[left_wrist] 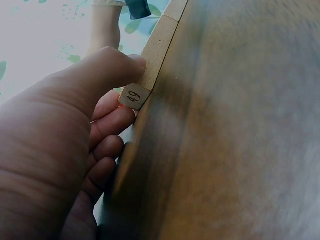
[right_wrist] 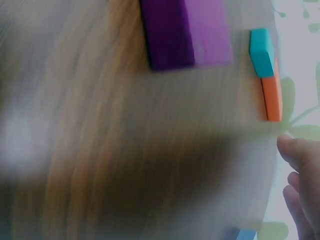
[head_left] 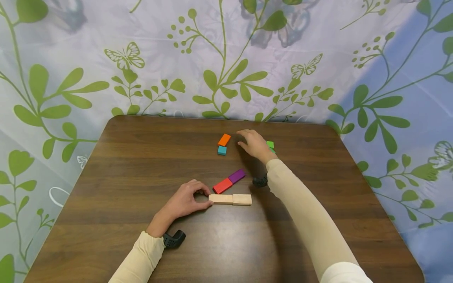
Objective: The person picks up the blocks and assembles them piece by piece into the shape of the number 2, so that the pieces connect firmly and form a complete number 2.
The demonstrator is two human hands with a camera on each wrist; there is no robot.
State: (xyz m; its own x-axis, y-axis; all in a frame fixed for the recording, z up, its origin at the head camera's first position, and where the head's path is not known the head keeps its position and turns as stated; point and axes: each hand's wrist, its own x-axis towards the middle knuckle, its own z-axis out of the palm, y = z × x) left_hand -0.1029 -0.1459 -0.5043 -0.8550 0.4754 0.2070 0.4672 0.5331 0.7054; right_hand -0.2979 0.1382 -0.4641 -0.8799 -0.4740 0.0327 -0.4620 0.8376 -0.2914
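My left hand (head_left: 185, 199) pinches the left end of a plain wooden block (head_left: 221, 199) between thumb and fingers. In the left wrist view, the end of this wooden block (left_wrist: 135, 96) bears the number 49. A second plain block (head_left: 242, 199) lies end to end with it. Just behind are a red block (head_left: 222, 186) and a purple block (head_left: 237, 176), joined end to end at a slant. My right hand (head_left: 255, 144), holding nothing, reaches over the far table, fingers relaxed, between an orange block (head_left: 224, 140) and a light green block (head_left: 270, 144).
A teal block (head_left: 222, 150) lies by the orange one. A darker green block (head_left: 272, 150), partly hidden by the right forearm, sits by the light green one. The brown wooden table (head_left: 141, 157) ends at a leaf-patterned curtain (head_left: 159, 59).
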